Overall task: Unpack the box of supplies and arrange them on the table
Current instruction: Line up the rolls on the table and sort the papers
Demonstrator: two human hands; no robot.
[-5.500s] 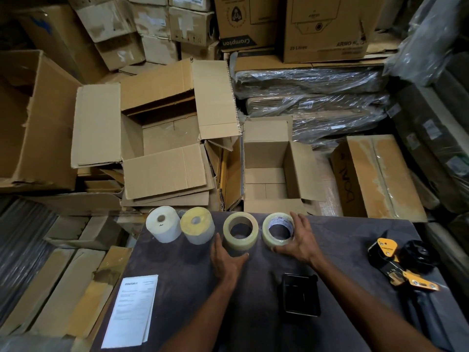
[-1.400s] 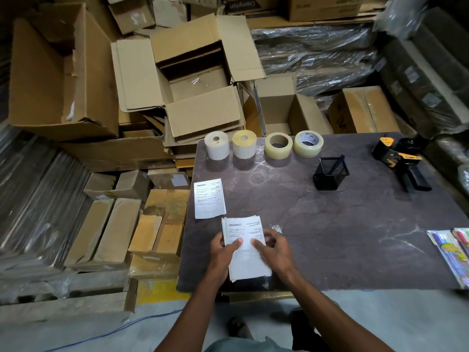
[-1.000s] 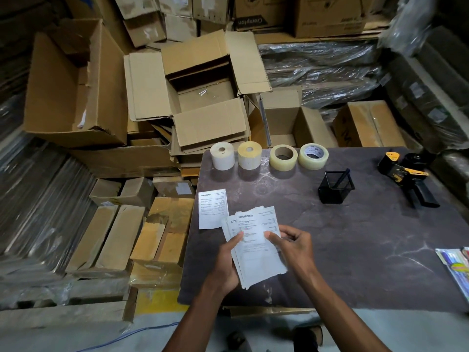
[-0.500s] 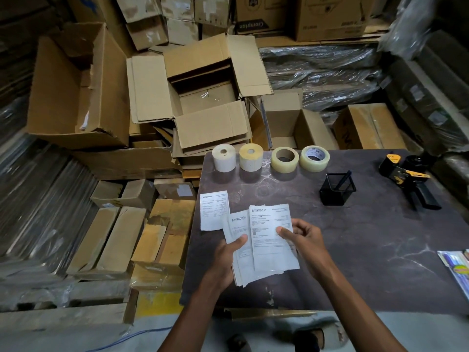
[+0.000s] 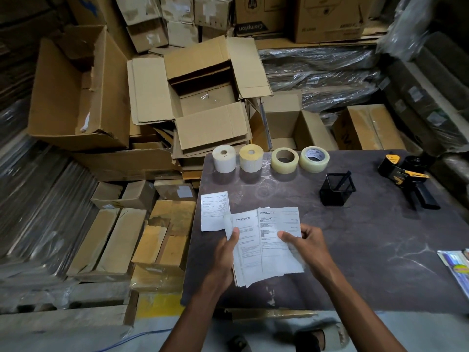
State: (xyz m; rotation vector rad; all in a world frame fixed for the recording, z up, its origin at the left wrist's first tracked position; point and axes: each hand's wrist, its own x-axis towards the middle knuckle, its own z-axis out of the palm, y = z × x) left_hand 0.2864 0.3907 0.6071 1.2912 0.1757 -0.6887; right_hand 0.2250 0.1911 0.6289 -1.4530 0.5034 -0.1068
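Both hands hold printed paper slips above the near left part of the dark table (image 5: pixel 368 250). My left hand (image 5: pixel 224 260) grips a small stack of slips (image 5: pixel 245 250) with its thumb on top. My right hand (image 5: pixel 304 247) pinches the top slip (image 5: pixel 278 240), drawn off to the right of the stack. Another single slip (image 5: pixel 214 210) lies flat by the table's left edge. Along the far edge stand a white label roll (image 5: pixel 223 158), a yellowish label roll (image 5: pixel 250 158) and two clear tape rolls (image 5: pixel 284 160) (image 5: pixel 314 158).
A black mesh holder (image 5: pixel 336 190) sits mid-table, and a yellow and black tape dispenser (image 5: pixel 408 177) lies at the far right. Colourful packets (image 5: pixel 456 270) poke in at the right edge. Open cardboard boxes (image 5: pixel 203 97) pile up behind and left of the table.
The hands lifted the slip stack off the table, and my right hand slid the top slip rightward away from the rest. The camera has come slightly closer.
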